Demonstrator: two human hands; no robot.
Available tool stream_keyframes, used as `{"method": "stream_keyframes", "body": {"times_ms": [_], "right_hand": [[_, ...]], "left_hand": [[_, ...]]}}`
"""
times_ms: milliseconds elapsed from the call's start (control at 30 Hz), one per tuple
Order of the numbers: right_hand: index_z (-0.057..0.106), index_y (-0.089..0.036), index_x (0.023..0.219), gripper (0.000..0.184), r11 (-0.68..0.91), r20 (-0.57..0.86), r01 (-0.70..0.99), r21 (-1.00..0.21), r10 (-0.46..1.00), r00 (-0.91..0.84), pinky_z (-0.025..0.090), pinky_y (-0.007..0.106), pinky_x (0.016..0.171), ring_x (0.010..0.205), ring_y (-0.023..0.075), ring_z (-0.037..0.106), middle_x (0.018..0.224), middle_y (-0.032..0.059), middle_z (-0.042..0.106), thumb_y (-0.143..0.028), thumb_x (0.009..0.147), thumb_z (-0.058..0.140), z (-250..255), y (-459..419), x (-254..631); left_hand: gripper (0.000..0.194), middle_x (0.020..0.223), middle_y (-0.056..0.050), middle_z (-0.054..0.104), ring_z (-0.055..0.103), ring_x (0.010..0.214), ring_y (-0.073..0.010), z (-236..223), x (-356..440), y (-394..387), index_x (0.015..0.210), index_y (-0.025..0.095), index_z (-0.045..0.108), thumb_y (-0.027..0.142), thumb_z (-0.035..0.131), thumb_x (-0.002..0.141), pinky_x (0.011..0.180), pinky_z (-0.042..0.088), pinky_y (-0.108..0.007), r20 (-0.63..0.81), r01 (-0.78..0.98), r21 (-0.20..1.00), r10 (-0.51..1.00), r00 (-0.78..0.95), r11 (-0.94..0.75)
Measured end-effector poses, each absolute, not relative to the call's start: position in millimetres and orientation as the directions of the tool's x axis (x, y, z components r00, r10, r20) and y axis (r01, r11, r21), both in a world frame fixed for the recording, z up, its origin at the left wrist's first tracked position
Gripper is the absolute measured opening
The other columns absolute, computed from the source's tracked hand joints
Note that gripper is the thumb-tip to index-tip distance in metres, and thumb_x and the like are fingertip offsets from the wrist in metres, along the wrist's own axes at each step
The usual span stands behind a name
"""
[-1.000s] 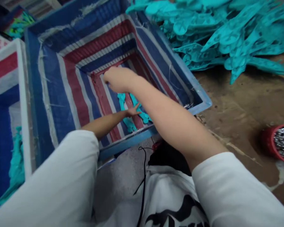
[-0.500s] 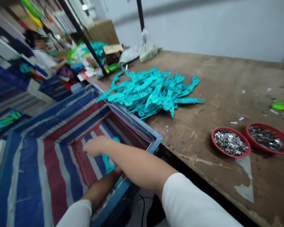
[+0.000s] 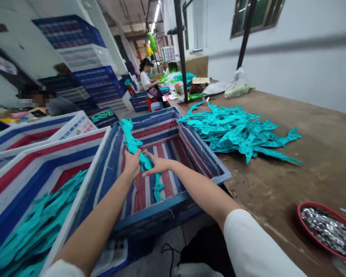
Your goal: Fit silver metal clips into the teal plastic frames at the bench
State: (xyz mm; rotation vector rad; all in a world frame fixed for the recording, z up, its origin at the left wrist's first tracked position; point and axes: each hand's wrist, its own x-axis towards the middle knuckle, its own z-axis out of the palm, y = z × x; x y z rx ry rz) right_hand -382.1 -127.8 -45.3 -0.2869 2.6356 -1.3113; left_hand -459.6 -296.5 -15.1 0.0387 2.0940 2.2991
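Over a blue crate (image 3: 150, 212) lined with striped cloth, both hands are on one long, wavy turquoise plastic piece (image 3: 129, 134). My left hand (image 3: 132, 164) is closed around its middle. My right hand (image 3: 159, 165) grips its near lower end between thumb and fingers. The far end of the piece points up and to the left, above the crate's left rim. Another turquoise plastic piece (image 3: 158, 187) lies inside the crate, below my right hand. On the table to the right rests a heaped pile of similar turquoise pieces (image 3: 236, 129), reaching the crate's edge.
A red bowl of small metal parts (image 3: 298, 209) sits on the brown table (image 3: 276, 184). At left, a white crate (image 3: 102, 154) holds turquoise pieces (image 3: 46, 219). Stacked crates (image 3: 95, 77) and two other people (image 3: 146, 80) are farther back. A dark post (image 3: 182, 57) rises behind the pile.
The view has swung left, bringing the white crate into sight. My hands have come up from low in the blue crate, now holding a turquoise piece above it.
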Motion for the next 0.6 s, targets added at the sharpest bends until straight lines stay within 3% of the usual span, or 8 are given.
{"method": "stream_keyframes", "body": {"times_ms": [100,200,300,400,500,600], "right_hand": [[0.034,-0.017,0.207,0.142,0.499,0.189,-0.270,-0.823,-0.207,-0.960,0.061,0.053,0.143,0.171,0.0432,0.074,0.192,0.0293,0.064,-0.033,0.089,0.112,-50,-140,-381],[0.052,-0.013,0.197,0.119,0.503,0.322,-0.321,-0.802,-0.088,-0.943,0.047,0.061,0.155,0.183,0.0442,0.062,0.196,0.0321,0.059,-0.035,0.095,0.108,-49,-131,-382],[0.058,-0.014,0.193,0.111,0.531,0.312,-0.292,-0.796,-0.054,-0.948,0.040,0.067,0.158,0.185,0.0469,0.059,0.196,0.0339,0.058,-0.049,0.100,0.106,-42,-115,-380],[0.072,-0.018,0.182,0.094,0.447,0.267,-0.232,-0.864,0.016,-0.964,0.046,0.062,0.156,0.179,0.0448,0.066,0.189,0.0273,0.069,-0.057,0.103,0.103,-37,-107,-375],[0.080,-0.022,0.170,0.066,0.322,0.217,-0.158,-0.934,0.157,-0.964,0.050,0.051,0.153,0.177,0.0343,0.069,0.184,0.0178,0.076,-0.064,0.120,0.079,-38,-111,-371],[0.081,-0.022,0.163,0.065,0.278,0.204,-0.127,-0.952,0.269,-0.941,0.056,0.047,0.149,0.175,0.0286,0.071,0.181,0.0165,0.077,-0.072,0.128,0.059,-40,-119,-374]], "left_hand": [[0.049,0.130,-0.003,0.081,0.081,0.123,-0.0256,-14,-451,-305,0.143,0.029,0.070,0.020,0.093,0.101,0.113,0.070,-0.040,0.044,0.017,0.967,0.099,-0.994,-0.255],[0.053,0.121,-0.005,0.083,0.083,0.120,-0.0300,-19,-442,-297,0.133,0.026,0.073,0.031,0.107,0.093,0.109,0.073,-0.044,0.007,-0.083,0.940,0.261,-0.965,-0.331],[0.063,0.099,-0.005,0.080,0.085,0.104,-0.0305,-27,-434,-285,0.115,0.024,0.070,0.047,0.119,0.083,0.095,0.076,-0.044,-0.062,-0.209,0.918,0.399,-0.915,-0.338],[0.069,0.088,0.000,0.076,0.085,0.094,-0.0284,-33,-432,-277,0.111,0.025,0.068,0.055,0.122,0.080,0.092,0.078,-0.045,-0.087,-0.274,0.897,0.469,-0.879,-0.347],[0.065,0.087,0.000,0.078,0.088,0.099,-0.0295,-34,-438,-278,0.111,0.025,0.069,0.050,0.121,0.081,0.099,0.079,-0.050,-0.099,-0.309,0.883,0.505,-0.857,-0.352],[0.061,0.085,-0.001,0.078,0.089,0.105,-0.0332,-32,-447,-282,0.105,0.023,0.069,0.039,0.121,0.077,0.103,0.079,-0.055,-0.118,-0.339,0.873,0.523,-0.844,-0.350]]}}
